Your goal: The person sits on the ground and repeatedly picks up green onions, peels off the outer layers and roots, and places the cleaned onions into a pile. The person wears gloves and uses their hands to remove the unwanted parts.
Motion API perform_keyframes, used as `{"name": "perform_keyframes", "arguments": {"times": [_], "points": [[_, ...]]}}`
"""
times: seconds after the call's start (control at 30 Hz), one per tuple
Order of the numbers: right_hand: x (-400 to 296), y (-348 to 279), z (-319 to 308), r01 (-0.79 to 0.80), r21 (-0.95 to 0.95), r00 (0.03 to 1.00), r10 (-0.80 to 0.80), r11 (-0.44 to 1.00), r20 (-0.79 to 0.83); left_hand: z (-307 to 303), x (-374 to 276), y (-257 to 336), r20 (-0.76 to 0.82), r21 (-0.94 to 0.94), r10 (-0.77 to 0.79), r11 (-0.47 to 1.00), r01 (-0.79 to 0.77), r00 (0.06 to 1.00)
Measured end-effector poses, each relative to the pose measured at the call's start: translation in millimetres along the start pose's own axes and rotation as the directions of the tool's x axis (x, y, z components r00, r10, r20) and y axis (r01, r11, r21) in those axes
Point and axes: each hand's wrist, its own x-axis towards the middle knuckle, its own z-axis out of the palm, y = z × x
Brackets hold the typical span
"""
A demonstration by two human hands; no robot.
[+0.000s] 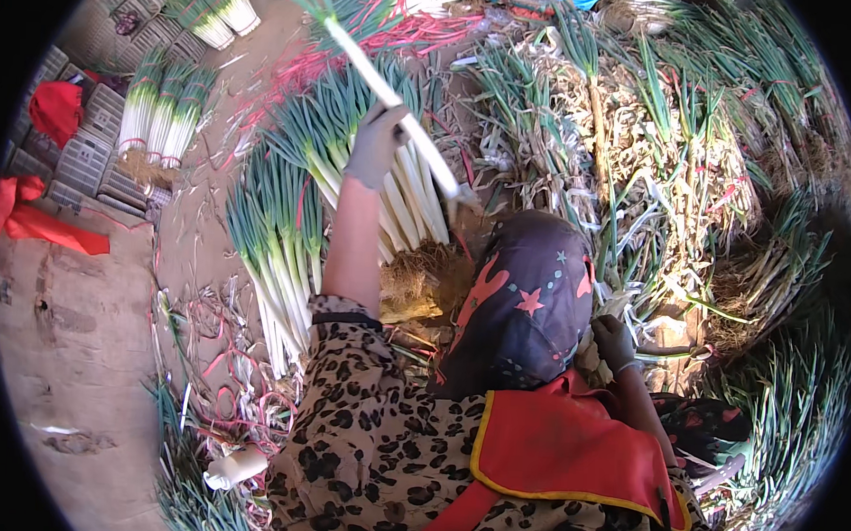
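My left hand (pixel 379 146), in a grey glove, grips a long Welsh onion (pixel 383 86) by its white stalk. The onion slants, green leaves at the upper left and roots at the lower right. Under that hand lies a pile of cleaned Welsh onions (pixel 407 200), roots towards me. My right hand (pixel 613 343), gloved too, is beside my knee in dark patterned cloth (pixel 523 305), fingers curled near pale dry leaves (pixel 616 307). Whether it holds any of them, I cannot tell.
Untrimmed onions and dry peelings (pixel 645 133) cover the right side. Red ties (pixel 291 82) lie beyond the pile. Tied onion bundles (pixel 165 115) stand by plastic crates (pixel 93 119) at the left. A white roll (pixel 237 467) lies at the lower left, beside a brown sheet (pixel 73 350).
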Motion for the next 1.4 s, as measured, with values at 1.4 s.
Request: {"name": "perform_keyframes", "arguments": {"times": [1.4], "points": [[418,-78,-24,-0.1,-0.144,0.978,0.071,0.985,-0.195,-81,-38,-188,-0.186,0.983,0.099,0.017,0.185,0.978]]}}
